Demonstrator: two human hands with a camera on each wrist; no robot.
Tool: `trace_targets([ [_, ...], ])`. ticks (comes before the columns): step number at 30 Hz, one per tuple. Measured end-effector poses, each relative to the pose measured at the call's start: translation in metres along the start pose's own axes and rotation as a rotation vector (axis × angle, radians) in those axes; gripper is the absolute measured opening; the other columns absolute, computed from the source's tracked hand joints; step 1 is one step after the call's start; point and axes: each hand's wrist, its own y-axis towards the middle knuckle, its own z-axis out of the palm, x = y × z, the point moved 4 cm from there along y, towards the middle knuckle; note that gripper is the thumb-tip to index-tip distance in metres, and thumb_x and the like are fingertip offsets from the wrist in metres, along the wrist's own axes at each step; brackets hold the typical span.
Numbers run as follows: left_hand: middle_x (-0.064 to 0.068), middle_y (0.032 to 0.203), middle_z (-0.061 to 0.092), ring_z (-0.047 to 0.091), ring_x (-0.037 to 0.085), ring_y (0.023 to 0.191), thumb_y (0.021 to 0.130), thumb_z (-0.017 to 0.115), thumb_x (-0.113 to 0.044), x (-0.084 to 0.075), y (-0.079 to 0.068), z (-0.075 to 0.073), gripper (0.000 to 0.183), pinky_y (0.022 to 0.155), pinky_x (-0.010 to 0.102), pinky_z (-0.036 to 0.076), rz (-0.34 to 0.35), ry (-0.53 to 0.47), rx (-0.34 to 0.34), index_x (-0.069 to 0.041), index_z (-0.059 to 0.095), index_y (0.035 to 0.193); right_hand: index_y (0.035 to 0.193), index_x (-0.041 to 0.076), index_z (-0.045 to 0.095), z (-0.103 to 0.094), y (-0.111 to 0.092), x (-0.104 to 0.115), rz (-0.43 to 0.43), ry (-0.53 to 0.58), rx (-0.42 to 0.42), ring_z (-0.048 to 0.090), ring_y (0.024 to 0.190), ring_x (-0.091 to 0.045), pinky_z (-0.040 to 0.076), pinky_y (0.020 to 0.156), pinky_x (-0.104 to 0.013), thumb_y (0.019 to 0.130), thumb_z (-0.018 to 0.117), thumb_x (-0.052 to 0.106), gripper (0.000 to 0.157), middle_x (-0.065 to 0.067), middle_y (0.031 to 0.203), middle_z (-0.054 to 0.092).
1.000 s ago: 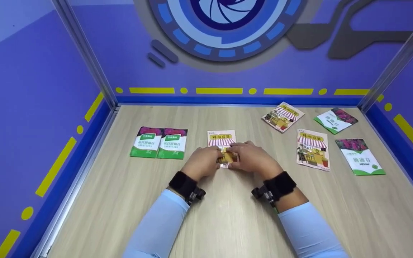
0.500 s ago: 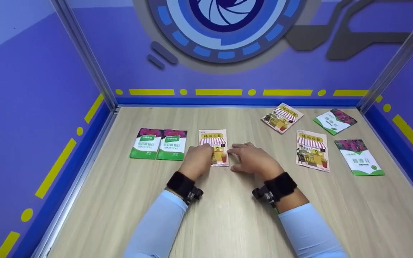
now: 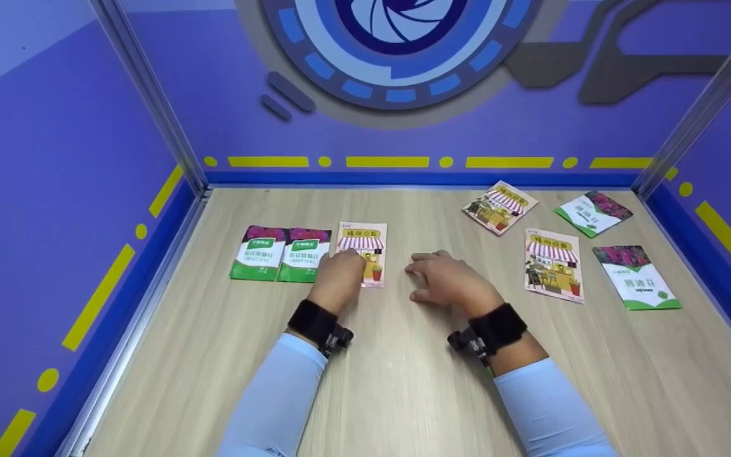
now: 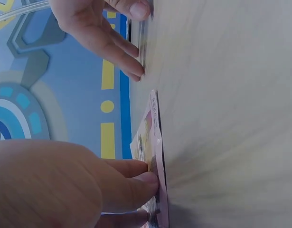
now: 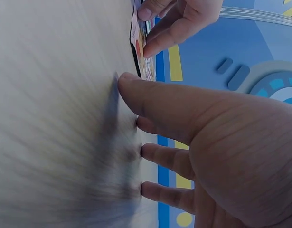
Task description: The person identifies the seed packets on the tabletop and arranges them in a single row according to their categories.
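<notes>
My left hand (image 3: pixel 339 279) rests its fingertips and thumb on a pink seed packet (image 3: pixel 375 244) with a striped awning picture. In the left wrist view this packet (image 4: pixel 153 128) lies flat on the table under the fingers. Its left part is hidden by the hand. Just to its left, two green-and-white seed packets (image 3: pixel 304 254) with magenta flowers lie side by side. My right hand (image 3: pixel 448 279) is apart from the packet, to its right, holding nothing. In the right wrist view its fingers (image 5: pixel 167 192) are spread, with fingertips at the table surface.
On the right of the wooden table (image 3: pixel 397 381) lie two more pink awning packets (image 3: pixel 554 263) and two white-and-green packets (image 3: pixel 637 277), at varied angles. Blue-purple panels (image 3: pixel 150 108) wall in the back and sides.
The pink packet has slid left with my left hand, and now lies beside the two flower packets. My right hand has come off it and stayed nearly in place.
</notes>
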Motion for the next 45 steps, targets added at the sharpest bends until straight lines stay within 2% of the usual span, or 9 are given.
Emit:
trace_targets([
  [9, 0.015, 0.116, 0.083, 0.079, 0.039, 0.111, 0.106, 0.063, 0.000, 0.009, 0.000, -0.006, 0.023, 0.114, 0.071, 0.055, -0.028, -0.029, 0.012, -0.007, 0.085, 0.108, 0.155, 0.017, 0.071, -0.001, 0.002, 0.002, 0.013, 0.000, 0.002, 0.049, 0.162, -0.045, 0.048, 0.123, -0.075, 0.102, 0.086, 0.041, 0.061, -0.011, 0.177, 0.053],
  [17, 0.017, 0.113, 0.082, 0.080, 0.041, 0.109, 0.105, 0.063, 0.002, 0.013, -0.003, -0.011, 0.022, 0.112, 0.072, 0.057, -0.020, -0.012, -0.031, -0.006, 0.083, 0.105, 0.155, 0.014, 0.070, -0.003, 0.003, 0.002, -0.008, 0.005, -0.008, 0.049, 0.161, -0.045, 0.049, 0.122, -0.075, 0.102, 0.085, 0.040, 0.061, -0.013, 0.175, 0.054],
  [32, 0.017, 0.117, 0.082, 0.079, 0.040, 0.113, 0.107, 0.060, 0.001, 0.013, -0.001, -0.006, 0.024, 0.114, 0.076, 0.055, -0.031, -0.018, -0.014, -0.005, 0.083, 0.111, 0.156, 0.013, 0.069, -0.004, 0.001, -0.003, -0.006, 0.030, 0.001, 0.049, 0.162, -0.047, 0.046, 0.128, -0.070, 0.103, 0.084, 0.039, 0.061, -0.016, 0.175, 0.053],
  [38, 0.017, 0.118, 0.081, 0.078, 0.040, 0.115, 0.107, 0.061, 0.001, 0.013, -0.002, -0.005, 0.023, 0.115, 0.074, 0.055, -0.037, -0.018, -0.017, -0.005, 0.083, 0.112, 0.155, 0.004, 0.067, -0.009, 0.004, -0.026, 0.017, 0.063, -0.074, 0.051, 0.158, -0.054, 0.043, 0.132, -0.065, 0.104, 0.081, 0.034, 0.061, -0.027, 0.171, 0.053],
  [42, 0.016, 0.119, 0.081, 0.078, 0.040, 0.116, 0.107, 0.062, 0.000, 0.011, -0.002, -0.005, 0.023, 0.115, 0.073, 0.055, -0.045, -0.012, -0.007, -0.006, 0.084, 0.113, 0.153, -0.001, 0.066, -0.013, 0.002, -0.052, 0.103, 0.056, -0.155, 0.050, 0.155, -0.059, 0.046, 0.126, -0.072, 0.104, 0.079, 0.032, 0.061, -0.034, 0.168, 0.052],
  [45, 0.016, 0.120, 0.081, 0.078, 0.040, 0.116, 0.107, 0.062, 0.000, 0.011, -0.002, -0.005, 0.023, 0.115, 0.073, 0.055, -0.051, -0.016, 0.001, -0.006, 0.084, 0.113, 0.155, -0.001, 0.064, -0.013, 0.000, -0.069, 0.178, 0.061, -0.180, 0.048, 0.156, -0.059, 0.045, 0.122, -0.078, 0.105, 0.078, 0.032, 0.062, -0.035, 0.169, 0.050],
])
